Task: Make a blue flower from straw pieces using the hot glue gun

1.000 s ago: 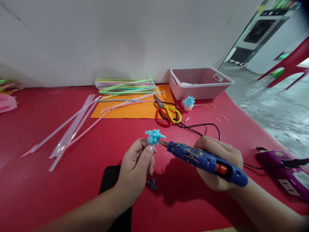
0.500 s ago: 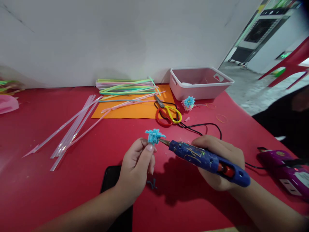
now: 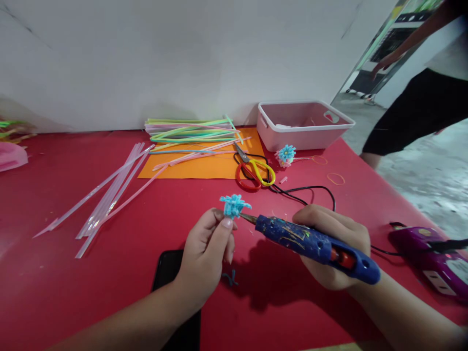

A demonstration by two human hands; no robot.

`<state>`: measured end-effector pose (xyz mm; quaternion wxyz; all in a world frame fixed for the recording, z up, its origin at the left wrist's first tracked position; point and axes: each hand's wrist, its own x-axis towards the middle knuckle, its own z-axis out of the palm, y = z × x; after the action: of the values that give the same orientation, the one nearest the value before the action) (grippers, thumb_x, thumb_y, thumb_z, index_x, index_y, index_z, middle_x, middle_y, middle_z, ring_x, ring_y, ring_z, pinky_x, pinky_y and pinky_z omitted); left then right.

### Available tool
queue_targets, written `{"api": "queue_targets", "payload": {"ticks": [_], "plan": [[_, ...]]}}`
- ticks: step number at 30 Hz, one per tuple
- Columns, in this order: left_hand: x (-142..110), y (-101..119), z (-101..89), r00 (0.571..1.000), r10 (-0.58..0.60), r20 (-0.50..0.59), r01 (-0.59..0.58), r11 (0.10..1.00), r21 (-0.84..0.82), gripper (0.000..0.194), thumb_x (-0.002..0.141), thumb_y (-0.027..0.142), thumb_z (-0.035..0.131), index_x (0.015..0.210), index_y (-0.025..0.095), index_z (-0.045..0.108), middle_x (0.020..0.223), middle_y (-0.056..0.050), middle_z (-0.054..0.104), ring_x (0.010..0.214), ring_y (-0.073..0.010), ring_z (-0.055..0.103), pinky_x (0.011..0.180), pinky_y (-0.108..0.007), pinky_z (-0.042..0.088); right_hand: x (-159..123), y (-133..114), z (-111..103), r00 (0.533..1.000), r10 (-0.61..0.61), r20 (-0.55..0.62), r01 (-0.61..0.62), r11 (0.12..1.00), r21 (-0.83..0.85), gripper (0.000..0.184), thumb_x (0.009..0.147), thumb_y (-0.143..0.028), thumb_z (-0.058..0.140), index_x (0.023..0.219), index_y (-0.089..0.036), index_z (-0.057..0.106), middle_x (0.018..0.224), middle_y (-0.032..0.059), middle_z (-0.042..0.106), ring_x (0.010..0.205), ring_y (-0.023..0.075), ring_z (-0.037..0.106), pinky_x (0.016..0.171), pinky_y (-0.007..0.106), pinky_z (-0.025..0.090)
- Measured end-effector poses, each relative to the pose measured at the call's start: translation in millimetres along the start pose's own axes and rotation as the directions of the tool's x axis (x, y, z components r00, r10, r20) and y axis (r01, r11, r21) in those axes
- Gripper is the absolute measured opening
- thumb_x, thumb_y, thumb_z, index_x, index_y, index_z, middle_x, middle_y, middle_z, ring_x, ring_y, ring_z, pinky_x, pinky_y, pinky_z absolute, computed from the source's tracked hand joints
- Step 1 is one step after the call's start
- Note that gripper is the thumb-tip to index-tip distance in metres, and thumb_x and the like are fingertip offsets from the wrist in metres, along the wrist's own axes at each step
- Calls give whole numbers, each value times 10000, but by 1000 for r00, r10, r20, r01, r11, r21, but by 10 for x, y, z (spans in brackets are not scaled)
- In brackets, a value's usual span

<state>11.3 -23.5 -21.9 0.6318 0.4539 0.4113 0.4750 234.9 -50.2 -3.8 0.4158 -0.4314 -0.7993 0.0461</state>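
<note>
Between thumb and fingers, my left hand [image 3: 208, 251] pinches a small blue pipe-cleaner flower [image 3: 234, 206] above the table. My right hand [image 3: 334, 243] is wrapped round a dark blue hot glue gun [image 3: 300, 236], worn and smeared. The gun's metal nozzle points left, its tip at the lower right side of the flower; whether it touches, I cannot tell. Blue scraps [image 3: 230, 278] lie on the table below my left hand. A black phone [image 3: 170, 268] is partly hidden under my left forearm.
Scissors [image 3: 254, 170] and pipe cleaners [image 3: 193, 131] lie on orange paper [image 3: 208, 168]. Clear glue sticks [image 3: 109, 200] are at left. A pink basket [image 3: 303, 136] and finished flower [image 3: 285, 155] stand at back right. A black cord runs near a purple power strip [image 3: 427, 258]. A person [image 3: 420, 107] stands beyond the table.
The glue gun's nozzle has dipped slightly lower along the flower's side. My left hand keeps its place. At the right, a person now stands where a red chair showed.
</note>
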Motion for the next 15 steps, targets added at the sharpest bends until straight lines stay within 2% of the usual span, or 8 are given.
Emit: {"api": "queue_targets", "payload": {"ticks": [11,15], "plan": [[-6,5,-1,1000,0,10,0,1000,-3,210,964,307,536,780,206,547,440,91,459,438,-73,415,498,-206,362,-21,25,2,999,-33,6,33,999,-30,221,736,-187,543,954,-224,529,717,17,589,571,152,552,521,278,465],[17,-7,-15,999,23,-48,-25,999,-38,208,980,317,521,805,209,554,441,92,450,451,-83,404,510,-222,362,-23,55,-46,1000,-6,-22,5,998,-64,232,748,-174,552,969,-240,535,765,26,629,617,165,604,568,282,497]]}}
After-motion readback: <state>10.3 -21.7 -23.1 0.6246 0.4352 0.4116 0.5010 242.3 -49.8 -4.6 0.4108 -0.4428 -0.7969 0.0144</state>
